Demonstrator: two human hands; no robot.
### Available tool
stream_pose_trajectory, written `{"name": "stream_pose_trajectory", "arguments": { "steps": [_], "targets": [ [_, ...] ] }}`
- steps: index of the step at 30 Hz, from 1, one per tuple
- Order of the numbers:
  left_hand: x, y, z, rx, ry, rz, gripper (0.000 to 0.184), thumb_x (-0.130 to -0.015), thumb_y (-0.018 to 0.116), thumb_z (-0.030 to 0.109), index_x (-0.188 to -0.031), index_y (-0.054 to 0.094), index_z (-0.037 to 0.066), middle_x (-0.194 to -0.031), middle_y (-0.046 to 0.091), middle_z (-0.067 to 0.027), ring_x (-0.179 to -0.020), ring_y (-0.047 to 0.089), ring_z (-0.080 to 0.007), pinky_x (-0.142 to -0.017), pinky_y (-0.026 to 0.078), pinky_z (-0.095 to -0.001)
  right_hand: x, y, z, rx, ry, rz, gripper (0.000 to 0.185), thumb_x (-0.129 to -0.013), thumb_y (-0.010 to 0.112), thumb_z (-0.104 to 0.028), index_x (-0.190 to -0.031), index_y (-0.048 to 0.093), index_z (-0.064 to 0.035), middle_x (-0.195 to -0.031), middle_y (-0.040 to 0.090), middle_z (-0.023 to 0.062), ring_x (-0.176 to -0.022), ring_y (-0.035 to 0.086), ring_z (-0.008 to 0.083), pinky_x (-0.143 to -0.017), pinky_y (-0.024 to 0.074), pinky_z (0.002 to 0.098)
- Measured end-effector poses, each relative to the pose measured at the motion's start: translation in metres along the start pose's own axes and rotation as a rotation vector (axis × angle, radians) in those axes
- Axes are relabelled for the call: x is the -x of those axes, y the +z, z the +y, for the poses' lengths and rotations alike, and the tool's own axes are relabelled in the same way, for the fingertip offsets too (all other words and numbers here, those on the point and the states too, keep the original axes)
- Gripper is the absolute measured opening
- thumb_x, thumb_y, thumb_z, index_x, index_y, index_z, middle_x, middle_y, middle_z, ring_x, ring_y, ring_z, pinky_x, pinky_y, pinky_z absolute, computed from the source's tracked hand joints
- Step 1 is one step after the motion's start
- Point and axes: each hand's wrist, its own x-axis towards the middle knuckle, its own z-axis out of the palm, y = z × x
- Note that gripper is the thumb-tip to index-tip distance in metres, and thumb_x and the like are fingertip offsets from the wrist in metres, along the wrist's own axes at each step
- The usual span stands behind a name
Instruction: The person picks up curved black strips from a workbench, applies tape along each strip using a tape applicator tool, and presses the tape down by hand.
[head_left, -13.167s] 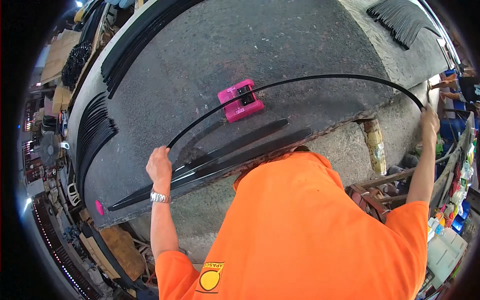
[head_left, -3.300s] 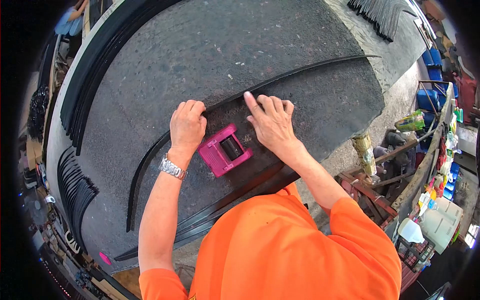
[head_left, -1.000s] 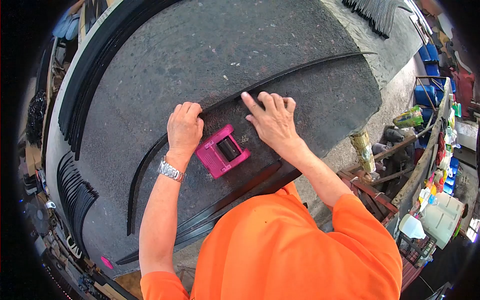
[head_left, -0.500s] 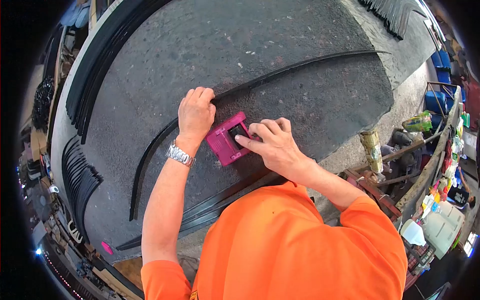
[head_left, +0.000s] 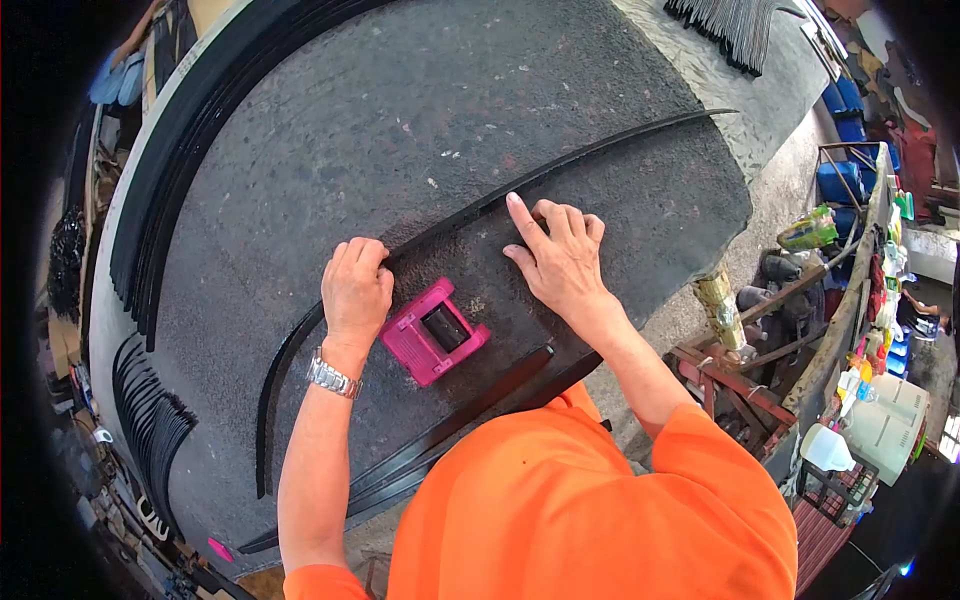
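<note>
A long black strip [head_left: 610, 143] lies in a curve across the dark tabletop [head_left: 330, 130]. My left hand [head_left: 357, 290], with a metal watch at the wrist, has its fingers closed on the strip left of its middle. My right hand [head_left: 560, 250] is apart from it on the right, index finger stretched out and its tip at the strip's edge, the other fingers loosely bent, nothing held. Between and below the hands sits a pink device [head_left: 432, 332] with a black roller in its opening.
Black strips lie stacked [head_left: 185, 150] along the table's left edge, with a shorter fanned bundle [head_left: 150, 420] below. More strips [head_left: 440, 435] lie near my body. Another bundle [head_left: 725, 35] is at the upper right. A small pink piece [head_left: 220, 549] lies lower left. A metal frame [head_left: 735, 385] stands right.
Half a second ago my right hand was at the pink device's roller; now its index finger is up at the strip. My left hand stays on the strip. The view has shifted.
</note>
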Motion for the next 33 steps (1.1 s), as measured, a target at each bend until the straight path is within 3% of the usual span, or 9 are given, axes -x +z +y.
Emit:
{"name": "stream_pose_trajectory", "arguments": {
  "steps": [12, 23, 33],
  "targets": [
    [-0.001, 0.000, 0.001, 0.031, -0.016, 0.013, 0.020, -0.075, 0.065, -0.003, -0.094, 0.063, 0.003, -0.094, 0.064, -0.0118, -0.092, 0.062, -0.0344, -0.082, 0.052, -0.0446, -0.009, 0.007, -0.016, -0.023, -0.077, -0.054, 0.071, -0.083, 0.080, -0.039, -0.147, 0.055, -0.0218, -0.121, 0.051, 0.0040, -0.111, 0.051, 0.0224, -0.090, 0.0319, 0.0446],
    [-0.002, 0.000, 0.002, 0.028, -0.009, 0.018, 0.019, -0.075, 0.065, -0.003, -0.093, 0.062, 0.003, -0.094, 0.065, -0.0116, -0.092, 0.062, -0.0340, -0.081, 0.052, -0.0447, -0.006, 0.000, -0.003, 0.070, 0.002, -0.029, 0.070, -0.083, 0.080, -0.038, -0.147, 0.057, -0.0194, -0.120, 0.049, 0.0046, -0.110, 0.050, 0.0223, -0.092, 0.0306, 0.0439],
    [0.000, 0.001, 0.000, -0.006, -0.003, 0.006, 0.020, -0.074, 0.068, -0.002, -0.091, 0.061, 0.006, -0.094, 0.064, -0.0085, -0.090, 0.061, -0.0310, -0.079, 0.052, -0.0437, -0.010, 0.010, -0.037, -0.048, -0.121, -0.070, 0.067, -0.084, 0.078, -0.038, -0.146, 0.057, -0.0221, -0.119, 0.050, 0.0034, -0.111, 0.050, 0.0221, -0.092, 0.0324, 0.0443]
  ]
}}
